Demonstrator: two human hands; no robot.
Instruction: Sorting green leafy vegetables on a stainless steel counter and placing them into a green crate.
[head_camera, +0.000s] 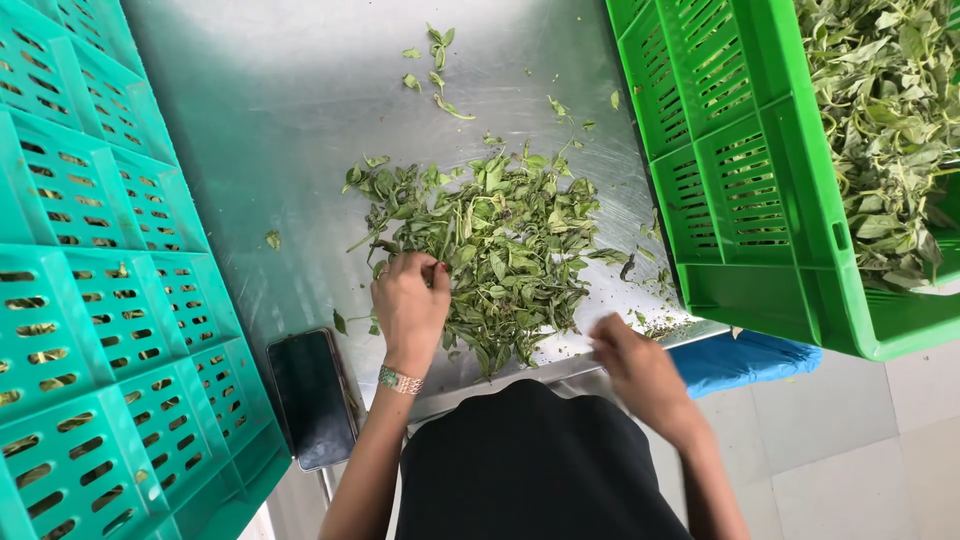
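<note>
A loose pile of green leafy stems (500, 245) lies in the middle of a steel table (290, 110). My left hand (410, 305), with a bracelet at the wrist, rests on the pile's near left edge, fingers curled into the leaves. My right hand (635, 365) is blurred at the table's near edge, to the right of the pile and apart from it; whether it holds anything is unclear.
A teal slotted crate (90, 300) stands along the left. A green slotted crate (740, 170) full of leafy stems (885, 120) overhangs the table's right side. A dark phone (312, 395) lies near the front left edge. Stray leaves (435, 70) are scattered farther back. Something blue (745, 357) sits below the green crate.
</note>
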